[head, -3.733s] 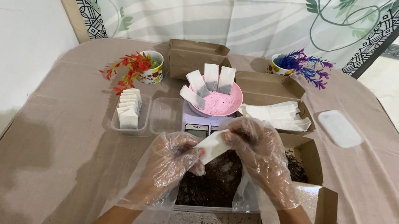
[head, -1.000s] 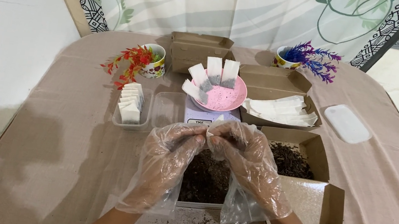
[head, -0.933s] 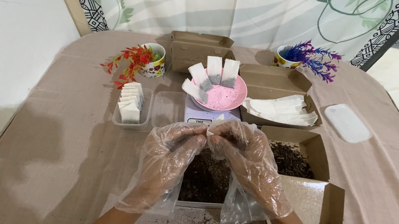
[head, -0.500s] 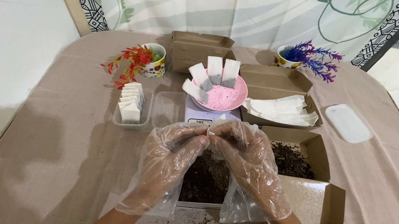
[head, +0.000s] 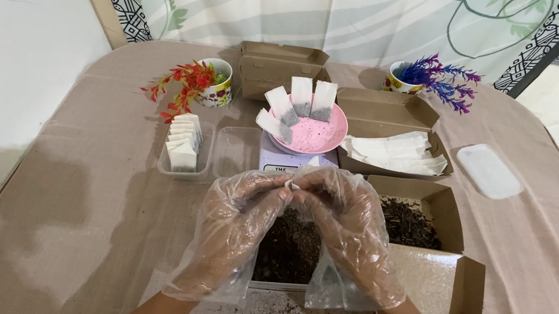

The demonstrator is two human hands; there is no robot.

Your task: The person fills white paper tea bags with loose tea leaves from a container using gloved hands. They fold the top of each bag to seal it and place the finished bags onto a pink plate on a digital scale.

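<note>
Pinching a small white sachet [head: 304,176] between fingertips, gloved left hand [head: 234,227] and right hand [head: 350,232] meet over the tray of dark loose tea [head: 288,249]. Just beyond: small scale [head: 286,164] with pink bowl [head: 312,134] holding filled sachets [head: 300,105]. Farther: cardboard box [head: 279,66].

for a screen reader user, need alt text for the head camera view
Two hands in clear plastic gloves, left hand and right hand, pinch a small white sachet over a tray of dark loose tea. Behind sit a pink bowl holding filled sachets and a clear tub of sachets.
</note>
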